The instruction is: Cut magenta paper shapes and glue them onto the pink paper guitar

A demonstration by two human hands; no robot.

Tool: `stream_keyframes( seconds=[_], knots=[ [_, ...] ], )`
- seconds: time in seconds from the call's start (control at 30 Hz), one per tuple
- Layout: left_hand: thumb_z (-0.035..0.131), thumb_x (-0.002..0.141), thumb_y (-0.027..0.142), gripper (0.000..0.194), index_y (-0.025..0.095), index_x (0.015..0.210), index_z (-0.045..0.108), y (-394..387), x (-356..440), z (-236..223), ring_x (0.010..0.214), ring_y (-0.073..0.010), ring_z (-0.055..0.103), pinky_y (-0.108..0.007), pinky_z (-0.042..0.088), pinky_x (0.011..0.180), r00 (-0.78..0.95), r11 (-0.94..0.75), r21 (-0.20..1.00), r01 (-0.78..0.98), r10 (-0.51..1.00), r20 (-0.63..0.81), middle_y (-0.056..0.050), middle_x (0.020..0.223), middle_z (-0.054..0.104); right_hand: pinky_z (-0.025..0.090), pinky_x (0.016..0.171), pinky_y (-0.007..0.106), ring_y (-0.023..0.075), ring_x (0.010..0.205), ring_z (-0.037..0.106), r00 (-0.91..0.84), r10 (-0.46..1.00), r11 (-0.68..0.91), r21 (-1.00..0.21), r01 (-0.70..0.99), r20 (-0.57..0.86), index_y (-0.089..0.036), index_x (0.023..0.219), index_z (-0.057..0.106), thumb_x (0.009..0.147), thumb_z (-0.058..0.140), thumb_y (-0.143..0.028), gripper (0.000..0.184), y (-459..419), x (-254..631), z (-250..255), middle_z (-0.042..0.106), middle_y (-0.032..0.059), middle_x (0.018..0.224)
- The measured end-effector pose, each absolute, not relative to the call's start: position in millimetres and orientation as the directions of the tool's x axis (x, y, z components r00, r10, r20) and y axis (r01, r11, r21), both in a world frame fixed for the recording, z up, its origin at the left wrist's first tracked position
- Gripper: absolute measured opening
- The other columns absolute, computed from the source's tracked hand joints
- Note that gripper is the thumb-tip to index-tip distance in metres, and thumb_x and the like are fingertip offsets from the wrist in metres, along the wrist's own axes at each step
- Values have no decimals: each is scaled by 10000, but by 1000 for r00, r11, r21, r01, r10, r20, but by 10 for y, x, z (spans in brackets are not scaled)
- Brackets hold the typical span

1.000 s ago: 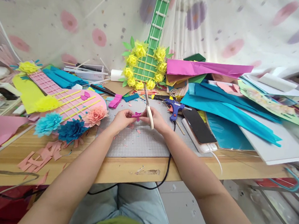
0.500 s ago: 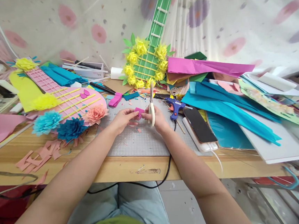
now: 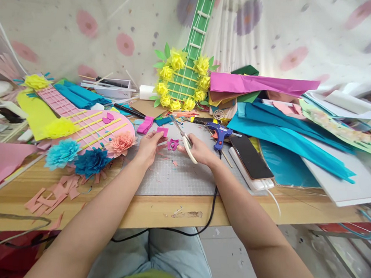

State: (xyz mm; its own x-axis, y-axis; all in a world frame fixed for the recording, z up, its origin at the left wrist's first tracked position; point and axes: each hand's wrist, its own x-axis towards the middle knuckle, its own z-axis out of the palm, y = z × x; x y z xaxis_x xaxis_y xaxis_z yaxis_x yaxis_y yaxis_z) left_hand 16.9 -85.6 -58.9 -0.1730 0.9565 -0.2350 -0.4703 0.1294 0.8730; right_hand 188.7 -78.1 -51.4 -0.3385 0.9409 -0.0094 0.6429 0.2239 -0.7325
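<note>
Between the fingertips of my left hand is a small magenta paper piece. My right hand grips white-handled scissors, their blades pointing up and to the left. Magenta paper scraps lie on the grey cutting mat between the two hands. A folded magenta paper strip rests just beyond my left hand. Behind the mat stands a green paper guitar edged with yellow paper flowers.
To the left lies a pink paper guitar with paper flowers, near pink scraps. A blue glue gun and a phone are right of my right hand. Blue crepe paper is piled farther right; a black cable crosses the table's front edge.
My hands have moved apart. The scissors have swung from upright to tilted left, and magenta scraps now lie on the mat between my hands.
</note>
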Motion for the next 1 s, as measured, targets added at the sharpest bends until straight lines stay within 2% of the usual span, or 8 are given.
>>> stream_keyframes(
  seconds=[0.1, 0.23, 0.37, 0.63, 1.0],
  knots=[
    [607, 665, 175, 77, 154, 715, 552, -833, 124, -581, 648, -87, 609, -189, 490, 573, -171, 90, 829, -552, 961, -218, 22, 671, 601, 309, 532, 233, 131, 602, 462, -367, 929, 266, -607, 749, -45, -203, 810, 409, 630, 577, -566, 439, -833, 1872, -489, 528, -6, 703],
    [605, 673, 156, 76, 154, 729, 555, -840, 142, -583, 673, -83, 610, -177, 496, 585, -129, 80, 786, -613, 971, -200, 8, 712, 618, 311, 539, 232, 154, 642, 505, -362, 931, 281, -560, 779, -36, -205, 863, 417, 634, 585, -566, 459, -896, 1780, -513, 578, 30, 773],
    [607, 659, 144, 90, 158, 729, 551, -862, 171, -570, 644, -79, 599, -166, 491, 543, -86, 110, 768, -631, 974, -211, 10, 712, 618, 316, 538, 229, 152, 640, 523, -373, 927, 281, -585, 760, -39, -207, 866, 417, 641, 594, -547, 444, -910, 1741, -547, 592, 30, 773],
    [649, 601, 195, 186, 165, 740, 529, -909, 184, -529, 650, -109, 614, -184, 469, 481, -114, 64, 878, -474, 985, -133, 11, 748, 611, 343, 548, 222, 128, 632, 506, -433, 899, 275, -689, 670, -62, -193, 817, 437, 661, 579, -520, 390, -885, 1802, -499, 563, 3, 727],
    [645, 598, 188, 184, 153, 744, 538, -894, 179, -564, 687, -120, 620, -187, 491, 504, -80, 88, 852, -516, 986, -149, -4, 751, 626, 363, 598, 235, 141, 692, 519, -463, 884, 283, -721, 632, -58, -171, 866, 498, 693, 552, -518, 392, -890, 1803, -497, 591, 34, 807]
  ],
)
